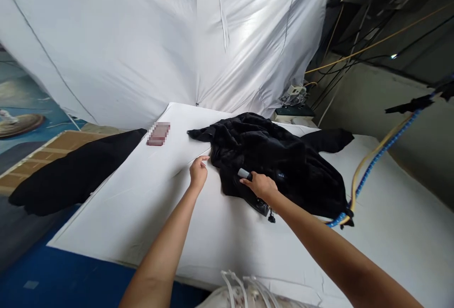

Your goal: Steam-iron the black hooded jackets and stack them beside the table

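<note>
Gripping a tool (244, 173), the right hand (263, 186) could drag the loose garment (262, 145); whether the left hand (198, 171) grips it is unclear.

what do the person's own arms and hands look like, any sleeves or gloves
The left hand and right hand are ungloved, with no ring or watch visible. The left forearm and right forearm show no sleeves within the picture.

The person wears a pale, speckled garment (217, 299) with thin white cords (242, 289) over it; left hand (199, 173), right hand (261, 185) and both forearms (170, 234) are bare.
</note>
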A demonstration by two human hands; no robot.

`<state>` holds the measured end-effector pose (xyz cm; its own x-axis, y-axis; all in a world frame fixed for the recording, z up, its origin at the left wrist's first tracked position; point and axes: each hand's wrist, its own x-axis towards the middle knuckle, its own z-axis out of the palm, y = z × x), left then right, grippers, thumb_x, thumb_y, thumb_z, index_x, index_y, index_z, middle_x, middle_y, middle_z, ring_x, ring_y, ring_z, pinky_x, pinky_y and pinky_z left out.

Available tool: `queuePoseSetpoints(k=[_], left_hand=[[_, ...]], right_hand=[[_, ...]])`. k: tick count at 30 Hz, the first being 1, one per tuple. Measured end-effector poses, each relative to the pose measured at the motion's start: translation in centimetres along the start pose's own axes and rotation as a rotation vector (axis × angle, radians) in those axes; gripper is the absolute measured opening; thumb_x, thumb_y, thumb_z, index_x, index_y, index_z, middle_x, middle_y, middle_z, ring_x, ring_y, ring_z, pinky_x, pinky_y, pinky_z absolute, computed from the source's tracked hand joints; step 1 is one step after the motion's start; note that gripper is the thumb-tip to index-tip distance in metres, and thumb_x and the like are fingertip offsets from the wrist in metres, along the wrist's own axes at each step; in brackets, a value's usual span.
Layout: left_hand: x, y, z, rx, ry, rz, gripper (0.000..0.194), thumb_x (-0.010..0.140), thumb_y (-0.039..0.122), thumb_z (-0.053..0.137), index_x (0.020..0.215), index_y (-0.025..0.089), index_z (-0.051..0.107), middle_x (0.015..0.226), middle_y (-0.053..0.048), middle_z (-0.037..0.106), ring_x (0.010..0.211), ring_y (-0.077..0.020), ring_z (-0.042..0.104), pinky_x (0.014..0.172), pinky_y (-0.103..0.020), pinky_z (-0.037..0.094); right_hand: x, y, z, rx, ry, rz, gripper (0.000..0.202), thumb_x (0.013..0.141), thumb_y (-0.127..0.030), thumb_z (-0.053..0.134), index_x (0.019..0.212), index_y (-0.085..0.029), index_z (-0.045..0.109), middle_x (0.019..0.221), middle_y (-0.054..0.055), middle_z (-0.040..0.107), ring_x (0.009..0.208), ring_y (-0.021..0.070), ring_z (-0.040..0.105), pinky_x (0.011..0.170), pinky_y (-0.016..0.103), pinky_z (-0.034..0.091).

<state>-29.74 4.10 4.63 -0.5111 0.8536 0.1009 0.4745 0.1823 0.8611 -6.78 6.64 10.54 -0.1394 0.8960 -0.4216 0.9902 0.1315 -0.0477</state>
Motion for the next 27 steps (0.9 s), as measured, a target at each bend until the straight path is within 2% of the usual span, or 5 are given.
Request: queuePoseSetpoints(k=[7, 13, 16, 19, 27], left_hand=[[-0.8, -0.2, 2.8, 0.192, -0.162, -0.083, 0.033, 0.067, 0.0, 0.041, 0.082, 0.021, 0.06, 0.085, 0.0, 0.066, 0.084, -0.014, 0.06, 0.075, -0.024, 0.043], [-1.7, -0.3, 3.9, 0.392, -0.259, -0.224, 0.009, 0.074, 0.024, 0.052, 0.083, 0.023, 0.053, 0.082, -0.004, 0.065, 0.083, -0.0212, 0.06, 0.068, -0.03, 0.042], [-1.7, 0.0, 4.5, 0.385, -0.292, -0.225, 0.015, 0.071, 0.031, 0.058, 0.081, 0.023, 0.05, 0.078, -0.003, 0.063, 0.078, -0.0215, 0.06, 0.066, -0.03, 0.042], [-1.7, 0.2, 4.9, 0.387, -0.32, -0.208, 0.013, 0.071, 0.026, 0.057, 0.08, 0.023, 0.048, 0.076, -0.002, 0.062, 0.075, -0.0203, 0.06, 0.065, -0.029, 0.041], [-1.6, -1.7, 3.8, 0.379, -0.266, -0.281, 0.016, 0.067, 0.026, 0.061, 0.071, 0.022, 0.046, 0.068, 0.002, 0.06, 0.066, -0.0146, 0.058, 0.056, -0.023, 0.037]], right_hand=[[-1.5, 4.5, 0.4, 0.044, 0.018, 0.127, 0.064, 0.074, -0.073, 0.032, 0.104, -0.021, 0.056, 0.095, 0.011, 0.064, 0.092, 0.0284, 0.06, 0.072, 0.037, 0.044], [-3.2, 6.4, -0.7, 0.086, -0.027, 0.149, 0.059, 0.073, -0.069, 0.04, 0.105, -0.022, 0.057, 0.097, 0.009, 0.064, 0.091, 0.0274, 0.06, 0.069, 0.034, 0.045], [-3.9, 5.6, -1.0, 0.068, -0.019, 0.061, 0.061, 0.072, -0.069, 0.043, 0.108, -0.022, 0.056, 0.092, 0.009, 0.065, 0.087, 0.0264, 0.061, 0.068, 0.033, 0.044], [-4.1, 3.9, -0.6, 0.052, -0.031, -0.004, 0.059, 0.072, -0.068, 0.044, 0.106, -0.022, 0.057, 0.091, 0.008, 0.066, 0.086, 0.0257, 0.061, 0.068, 0.032, 0.044], [-2.5, 1.1, 0.9, 0.005, -0.044, -0.055, 0.058, 0.07, -0.07, 0.044, 0.103, -0.024, 0.058, 0.082, 0.006, 0.066, 0.08, 0.0251, 0.062, 0.065, 0.032, 0.044]])
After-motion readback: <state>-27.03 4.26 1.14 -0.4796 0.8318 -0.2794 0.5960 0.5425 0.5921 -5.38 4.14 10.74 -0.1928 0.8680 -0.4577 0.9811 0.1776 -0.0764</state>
